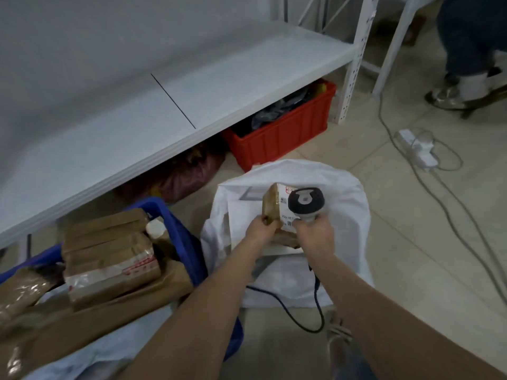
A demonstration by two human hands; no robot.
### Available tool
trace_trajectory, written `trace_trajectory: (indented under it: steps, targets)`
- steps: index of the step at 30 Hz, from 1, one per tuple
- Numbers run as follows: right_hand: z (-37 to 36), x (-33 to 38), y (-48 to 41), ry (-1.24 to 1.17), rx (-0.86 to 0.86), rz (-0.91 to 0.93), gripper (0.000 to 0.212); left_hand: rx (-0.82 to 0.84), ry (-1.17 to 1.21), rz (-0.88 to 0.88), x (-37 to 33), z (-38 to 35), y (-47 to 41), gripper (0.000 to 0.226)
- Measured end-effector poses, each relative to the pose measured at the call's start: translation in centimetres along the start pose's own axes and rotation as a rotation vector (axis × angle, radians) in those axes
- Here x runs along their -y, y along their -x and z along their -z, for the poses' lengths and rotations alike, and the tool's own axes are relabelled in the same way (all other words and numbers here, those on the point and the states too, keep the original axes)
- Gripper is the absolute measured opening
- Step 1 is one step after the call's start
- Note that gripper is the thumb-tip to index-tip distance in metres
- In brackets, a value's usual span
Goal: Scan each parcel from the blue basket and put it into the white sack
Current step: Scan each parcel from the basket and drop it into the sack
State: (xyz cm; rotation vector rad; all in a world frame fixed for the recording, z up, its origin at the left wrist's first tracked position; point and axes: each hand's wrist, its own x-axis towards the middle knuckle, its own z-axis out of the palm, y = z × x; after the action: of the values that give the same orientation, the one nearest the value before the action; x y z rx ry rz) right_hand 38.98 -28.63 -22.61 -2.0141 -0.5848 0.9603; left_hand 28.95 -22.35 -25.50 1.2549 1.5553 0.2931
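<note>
Gripping crinkly taped parcel [271, 204], round-headed scanner [306, 203].

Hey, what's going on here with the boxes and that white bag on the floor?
A person is scanning parcels. Their left grip holds a small brown parcel over the open white sack, while their right grip holds a corded scanner against the parcel's label. This parcel is not yet in the sack. More taped brown parcels lie in the blue basket to the left.
</note>
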Motion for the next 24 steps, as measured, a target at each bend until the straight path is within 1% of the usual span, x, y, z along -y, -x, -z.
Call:
trace_trajectory:
  steps: [2,3,4,7,8,9,10,12,14,16,18,19,20,21,22,23,24]
  targets:
    - [-1.6,-1.4,-2.5,0.033,0.077,-0.003,0.019,0.029,-0.053,0.031,0.9,-0.7,-2.2,0.041]
    - [-2.5,-2.1,-3.6,0.057,0.127,-0.016,0.022,0.024,-0.111,0.035,1.3,-0.6,-2.8,0.04]
    - [-3.3,-3.0,-4.6,0.093,0.168,-0.029,0.022,-0.016,-0.189,0.018,1.9,-0.1,-3.6,0.04]
    - [-5.0,-4.0,-6.0,0.239,0.215,-0.025,0.018,-0.327,-0.494,-0.114,3.1,3.0,-5.7,0.051]
    - [-5.4,-4.0,-6.1,0.27,0.212,-0.015,0.019,-0.404,-0.546,-0.1,3.6,4.3,-6.4,0.053]
    - [-5.7,-4.0,-6.3,0.302,0.213,0.003,0.022,-0.435,-0.568,-0.032,4.0,5.5,-7.1,0.055]
    - [-6.3,-4.2,-6.5,0.343,0.217,0.021,0.028,-0.414,-0.563,0.071,4.6,6.6,-7.8,0.059]
    - [-7.3,-4.4,-6.9,0.424,0.236,0.063,0.04,-0.287,-0.487,0.235,6.0,8.0,-8.9,0.068]
    - [-8.5,-4.8,-7.4,0.466,0.249,0.089,0.043,-0.196,-0.361,0.29,7.5,8.5,-9.5,0.072]
    - [-9.5,-5.4,-7.7,0.518,0.26,0.118,0.04,-0.193,-0.319,0.315,8.7,8.1,-10.1,0.077]
    - [-10.3,-6.0,-7.8,0.606,0.242,0.202,0.046,-0.282,-0.387,0.311,9.2,7.6,-11.2,0.082]
    - [-10.6,-6.2,-8.0,0.653,0.22,0.244,0.05,-0.313,-0.483,0.297,9.2,7.4,-11.9,0.084]
    - [-10.8,-6.4,-8.2,0.684,0.199,0.272,0.054,-0.32,-0.57,0.28,9.1,7.2,-12.6,0.086]
    - [-11.0,-6.5,-8.4,0.703,0.19,0.286,0.057,-0.306,-0.604,0.272,9.0,7.1,-13.5,0.087]
    - [-11.2,-6.6,-8.7,0.72,0.189,0.297,0.058,-0.28,-0.598,0.283,8.7,7.0,-14.2,0.085]
    - [-11.3,-6.7,-9.0,0.741,0.197,0.304,0.058,-0.256,-0.593,0.304,8.5,7.0,-14.8,0.075]
    - [-11.4,-6.7,-9.2,0.757,0.211,0.305,0.058,-0.244,-0.616,0.312,8.4,7.0,-15.1,0.06]
